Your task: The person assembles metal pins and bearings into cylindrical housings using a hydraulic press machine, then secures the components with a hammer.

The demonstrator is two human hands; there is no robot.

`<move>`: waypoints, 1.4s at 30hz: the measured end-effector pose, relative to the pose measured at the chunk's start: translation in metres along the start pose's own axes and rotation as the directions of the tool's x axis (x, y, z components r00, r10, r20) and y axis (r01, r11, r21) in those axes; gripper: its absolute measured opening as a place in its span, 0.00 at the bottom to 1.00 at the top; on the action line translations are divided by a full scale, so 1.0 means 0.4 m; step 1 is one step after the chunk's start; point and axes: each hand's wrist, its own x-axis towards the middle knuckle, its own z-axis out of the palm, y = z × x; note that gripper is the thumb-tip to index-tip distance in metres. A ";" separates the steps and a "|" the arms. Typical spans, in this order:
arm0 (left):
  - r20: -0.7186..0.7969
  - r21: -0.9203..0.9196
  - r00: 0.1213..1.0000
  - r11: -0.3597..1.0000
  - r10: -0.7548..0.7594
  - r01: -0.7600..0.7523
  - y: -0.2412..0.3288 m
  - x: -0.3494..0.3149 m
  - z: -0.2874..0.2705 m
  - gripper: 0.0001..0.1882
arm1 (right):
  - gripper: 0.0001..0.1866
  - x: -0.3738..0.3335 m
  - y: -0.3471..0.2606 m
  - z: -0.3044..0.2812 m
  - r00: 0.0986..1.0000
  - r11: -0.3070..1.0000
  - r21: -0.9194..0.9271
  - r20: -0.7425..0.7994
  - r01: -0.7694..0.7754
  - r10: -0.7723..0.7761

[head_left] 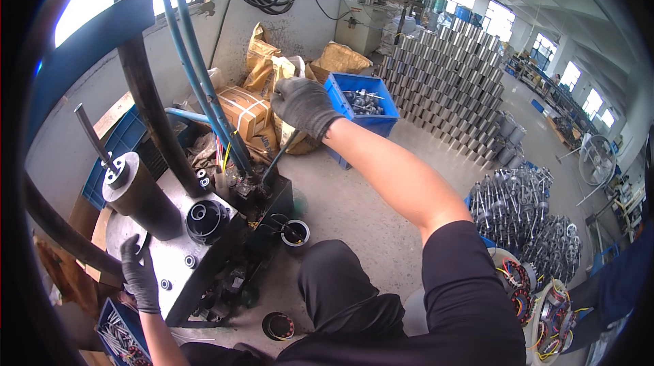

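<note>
My right hand point(302, 105), in a dark glove, grips the top of a black lever point(276, 156) that slants down into a valve block on a press machine point(204, 230). My left hand point(139, 272), also gloved, rests flat on the machine's grey steel plate point(177, 257). Just behind the left hand, a dark cylindrical motor housing point(139, 197) with a shaft sticking out of its top lies tilted on the plate. A round black fixture point(206, 219) sits to its right.
Blue hoses point(197, 73) and a thick black column point(153, 100) rise from the machine. A blue crate of metal parts point(363, 103), cardboard boxes point(245, 115), stacked grey cylinders point(449, 80), rotors point(521, 206) and wound stators point(521, 284) surround it. A small blue bin point(117, 330) sits bottom left.
</note>
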 end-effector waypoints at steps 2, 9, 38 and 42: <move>0.115 0.272 0.992 0.959 0.050 -0.080 -0.004 -0.085 0.002 0.26 | 0.14 -0.064 -0.007 -0.021 0.997 0.998 0.002 -0.041 0.058 -0.057; 0.375 0.288 0.927 0.952 -0.013 -0.103 -0.112 -0.184 0.007 0.05 | 0.12 -0.345 -0.135 -0.080 0.880 0.890 0.039 0.140 0.453 -0.454; 0.624 -0.162 0.782 0.976 -0.010 0.142 -0.201 -0.137 0.249 0.10 | 0.17 -0.589 -0.425 0.731 0.905 0.563 0.825 0.205 0.046 -0.374; 0.657 -0.212 0.744 0.918 -0.120 0.335 -0.163 -0.166 0.216 0.12 | 0.20 -0.568 -0.501 0.678 0.763 0.647 0.758 0.374 0.076 -0.527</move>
